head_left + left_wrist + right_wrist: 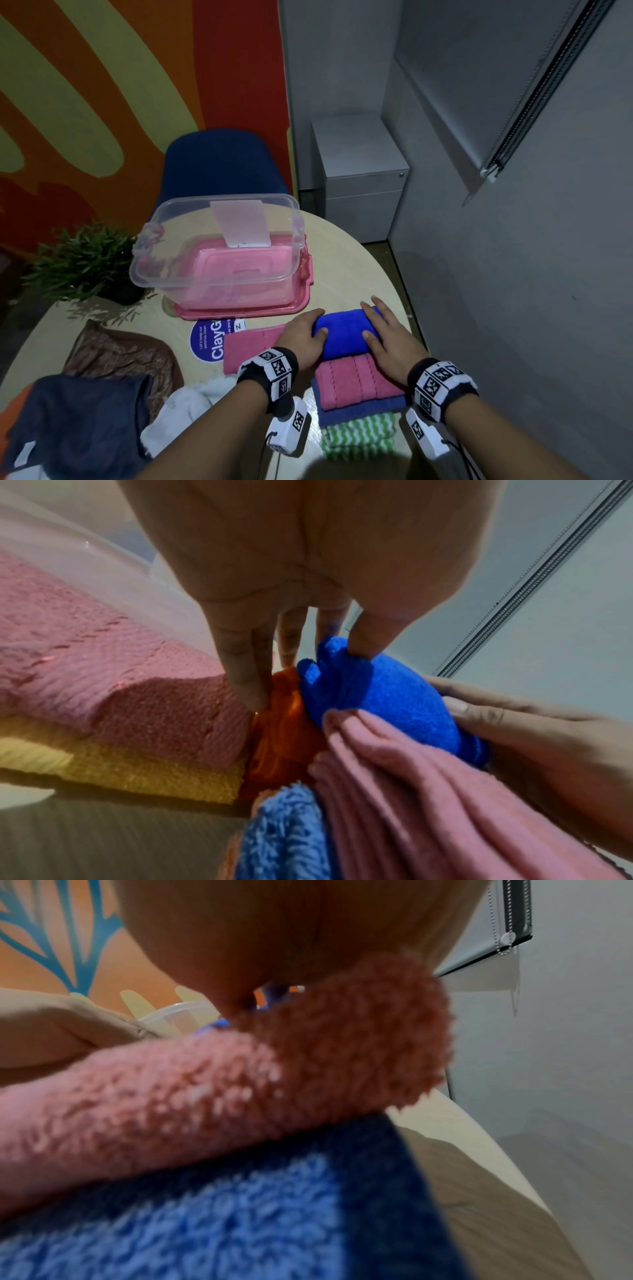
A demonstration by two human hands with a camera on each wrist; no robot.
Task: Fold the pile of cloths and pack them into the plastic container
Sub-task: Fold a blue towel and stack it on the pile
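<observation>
A folded bright blue cloth [346, 334] lies on top of a stack of folded cloths: a ribbed pink cloth [356, 380], a dull blue cloth [359, 407] and a green-striped cloth [359, 435]. My left hand [301, 334] grips its left end, thumb on top and fingers [246, 669] down beside it. My right hand [387, 335] holds the right end, thumb on top. The clear plastic container [219, 246] stands just beyond on its pink lid [239, 305], with no cloth visible inside. The right wrist view shows mostly the pink cloth [171, 1096], close and blurred.
Unfolded cloths lie at the left front: brown [120, 353], dark navy [78, 421], white [185, 407]. Another pink cloth [253, 342] lies flat left of the stack. A potted plant [85, 263] stands at the table's left. The round table's edge [404, 308] runs close on the right.
</observation>
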